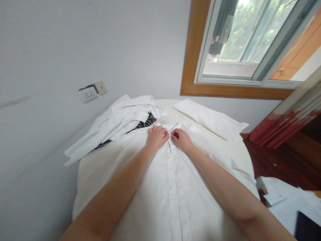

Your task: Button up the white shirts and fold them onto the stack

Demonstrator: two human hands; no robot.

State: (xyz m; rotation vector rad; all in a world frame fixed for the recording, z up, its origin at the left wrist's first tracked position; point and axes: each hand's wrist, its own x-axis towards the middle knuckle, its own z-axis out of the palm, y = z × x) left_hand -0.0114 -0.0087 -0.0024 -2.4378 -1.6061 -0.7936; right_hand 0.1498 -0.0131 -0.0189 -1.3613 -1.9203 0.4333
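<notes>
A white button-up shirt lies spread face up on a round cream table, its button placket running down the middle toward me. At the collar end, my left hand pinches the shirt's left edge of the front opening. Close beside it, my right hand is closed on the other edge, with the fingertips of both hands nearly meeting. The fingers cover whatever button or cloth edge lies between them. Lower down, small white buttons show along the placket.
Crumpled white shirts with a black patterned cloth lie at the table's back left. A folded white shirt rests at the back right. Papers and a dark flat object sit lower right. A wall socket is behind.
</notes>
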